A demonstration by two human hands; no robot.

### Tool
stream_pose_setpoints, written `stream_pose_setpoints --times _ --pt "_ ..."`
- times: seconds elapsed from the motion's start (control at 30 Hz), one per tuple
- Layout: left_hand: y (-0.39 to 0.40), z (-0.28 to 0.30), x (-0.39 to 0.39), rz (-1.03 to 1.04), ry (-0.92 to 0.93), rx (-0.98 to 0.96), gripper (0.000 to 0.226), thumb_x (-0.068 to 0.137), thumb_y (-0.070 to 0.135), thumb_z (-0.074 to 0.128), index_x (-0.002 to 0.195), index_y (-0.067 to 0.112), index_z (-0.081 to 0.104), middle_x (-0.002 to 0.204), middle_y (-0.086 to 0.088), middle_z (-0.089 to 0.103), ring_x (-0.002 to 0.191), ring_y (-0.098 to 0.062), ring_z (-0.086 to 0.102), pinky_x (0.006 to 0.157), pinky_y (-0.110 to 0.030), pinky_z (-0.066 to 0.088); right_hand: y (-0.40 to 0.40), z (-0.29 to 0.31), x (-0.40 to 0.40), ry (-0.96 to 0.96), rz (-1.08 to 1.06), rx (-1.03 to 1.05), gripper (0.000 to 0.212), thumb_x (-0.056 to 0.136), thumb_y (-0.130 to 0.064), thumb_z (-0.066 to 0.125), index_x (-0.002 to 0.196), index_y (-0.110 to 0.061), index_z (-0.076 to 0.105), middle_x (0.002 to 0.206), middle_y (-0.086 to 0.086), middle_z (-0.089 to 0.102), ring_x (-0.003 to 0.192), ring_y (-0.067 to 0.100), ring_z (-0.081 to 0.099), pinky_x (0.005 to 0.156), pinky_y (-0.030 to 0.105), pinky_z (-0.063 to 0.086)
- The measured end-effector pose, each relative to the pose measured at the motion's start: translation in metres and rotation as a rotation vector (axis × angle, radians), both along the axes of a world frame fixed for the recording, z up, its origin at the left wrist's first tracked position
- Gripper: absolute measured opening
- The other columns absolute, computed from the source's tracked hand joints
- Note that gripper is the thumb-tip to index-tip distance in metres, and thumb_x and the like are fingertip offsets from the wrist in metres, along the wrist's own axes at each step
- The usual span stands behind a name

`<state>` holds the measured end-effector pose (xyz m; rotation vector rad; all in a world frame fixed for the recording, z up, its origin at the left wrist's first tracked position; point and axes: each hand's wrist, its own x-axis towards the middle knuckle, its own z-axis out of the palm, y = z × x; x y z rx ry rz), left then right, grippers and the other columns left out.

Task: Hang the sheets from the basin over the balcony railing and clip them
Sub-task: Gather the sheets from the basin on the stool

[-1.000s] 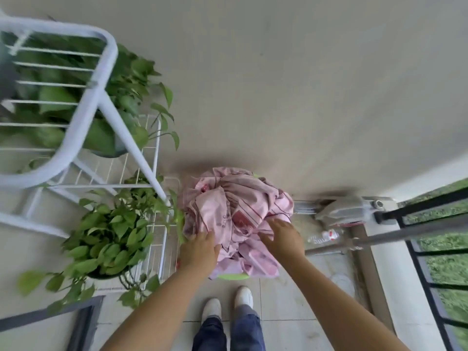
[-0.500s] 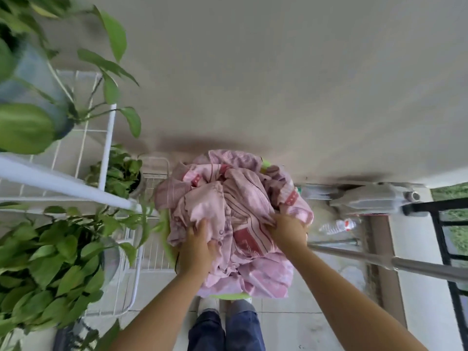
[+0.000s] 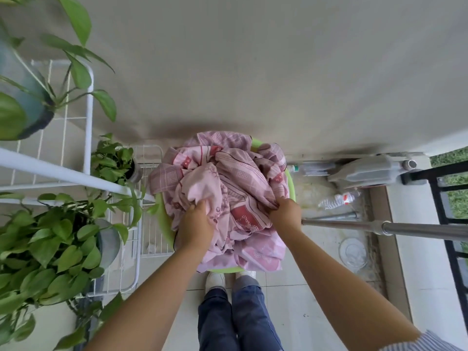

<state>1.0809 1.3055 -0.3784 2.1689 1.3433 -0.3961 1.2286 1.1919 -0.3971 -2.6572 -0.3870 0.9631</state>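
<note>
Both my hands are down in the pile of pink patterned sheets point(image 3: 228, 188) heaped in the green basin point(image 3: 290, 184), which sits on the tiled floor point(image 3: 311, 295) against the wall, just ahead of my white shoes point(image 3: 215, 281). My left hand point(image 3: 196, 228) has its fingers bunched tight on a pale fold of cloth, and my right hand point(image 3: 286, 214) has its fingers clamped on a darker fold near the basin's right rim. A steel pole point(image 3: 395, 228) runs in from the right, close by my right wrist. The black balcony railing point(image 3: 440, 198) stands further right, well apart from the sheets. Potted plants point(image 3: 53, 244) on a white wire rack point(image 3: 88, 122) crowd my left side.
</note>
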Motion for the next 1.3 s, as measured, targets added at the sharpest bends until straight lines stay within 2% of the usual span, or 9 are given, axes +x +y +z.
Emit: stream_pose_setpoints --times 0.17,0.37,0.47,0.6,0.73,0.83,1.03,1.17,1.3 --pt "0.008 0.056 0.006 -0.021 -0.134 0.134 0.049 0.087 0.000 0.043 0.134 0.011 0.038 0.123 -0.017 0.054 0.109 -0.032 0.052 0.084 -0.038 0.045 0.006 0.044 -0.003 -0.075 0.053 0.199 0.017 0.066 0.010 0.049 0.059 -0.005 0.045 0.060 0.006 0.043 0.063 0.022 0.039 0.043 0.024 0.022" --pt "0.033 0.165 0.017 -0.117 -0.539 0.488 0.048 0.060 -0.021 0.062 0.105 -0.004 0.063 0.086 -0.024 0.066 0.075 -0.040 0.063 0.063 -0.039 0.054 0.038 0.156 0.004 -0.268 0.092 0.605 0.059 0.065 0.006 0.063 0.041 -0.025 0.019 0.044 -0.010 0.027 0.044 0.014 0.026 0.041 0.021 0.021" --pt "0.041 0.233 0.024 -0.228 -0.694 0.705 0.034 0.064 -0.012 0.054 0.095 -0.004 0.066 0.069 -0.019 0.063 0.060 -0.034 0.061 0.053 -0.030 0.050 0.041 0.234 0.008 -0.375 0.065 0.789 0.052 0.063 0.010 0.065 0.042 -0.017 0.027 0.042 -0.011 0.022 0.043 0.013 0.015 0.046 0.024 0.019" --pt "0.035 0.323 0.040 -0.288 -0.936 0.902 0.035 0.071 -0.002 0.040 0.093 -0.005 0.067 0.065 -0.018 0.061 0.056 -0.031 0.059 0.058 -0.025 0.039 0.032 0.340 0.012 -0.513 0.011 0.967 0.035 0.068 0.001 0.069 0.048 0.009 0.041 0.045 0.004 0.029 0.051 0.010 0.025 0.045 0.021 0.020" --pt "0.018 0.412 0.051 -0.294 -1.254 1.035 0.030 0.070 -0.009 0.046 0.092 -0.005 0.067 0.065 -0.020 0.061 0.058 -0.031 0.058 0.065 -0.030 0.034 0.006 0.458 -0.004 -0.727 -0.065 1.091 0.019 0.069 -0.001 0.069 0.057 0.009 0.057 0.049 0.015 0.043 0.054 0.018 0.034 0.049 0.029 0.030" --pt "-0.001 0.466 0.050 -0.348 -1.472 0.979 0.029 0.074 -0.007 0.047 0.097 -0.006 0.065 0.073 -0.022 0.063 0.076 -0.027 0.051 0.070 -0.030 0.035 -0.030 0.536 -0.034 -0.975 -0.037 1.054 0.007 0.071 0.001 0.065 0.070 0.007 0.065 0.056 0.018 0.060 0.055 0.017 0.043 0.051 0.030 0.037" --pt "-0.080 0.512 0.026 -0.591 -1.747 0.779 0.030 0.076 -0.005 0.044 0.098 -0.006 0.065 0.075 -0.024 0.063 0.081 -0.021 0.041 0.073 -0.030 0.036 -0.120 0.600 -0.114 -1.356 -0.127 0.895 0.022 0.075 0.004 0.062 0.095 -0.001 0.070 0.077 0.020 0.071 0.065 0.030 0.062 0.066 0.038 0.054" --pt "-0.141 0.538 0.014 -0.719 -1.899 0.772 0.027 0.077 -0.004 0.047 0.096 -0.006 0.067 0.072 -0.023 0.062 0.081 -0.020 0.040 0.075 -0.031 0.036 -0.185 0.611 -0.153 -1.488 -0.280 0.845 0.022 0.076 0.001 0.063 0.098 0.004 0.067 0.086 0.021 0.071 0.073 0.015 0.059 0.065 -0.002 0.042" --pt "-0.188 0.534 0.007 -0.909 -1.991 0.781 0.027 0.085 0.001 0.044 0.105 0.000 0.061 0.079 -0.017 0.054 0.078 -0.021 0.040 0.073 -0.031 0.037 -0.244 0.603 -0.190 -1.505 -0.412 0.769 0.024 0.075 0.007 0.062 0.099 0.009 0.064 0.093 0.024 0.068 0.081 0.011 0.055 0.062 -0.011 0.034"
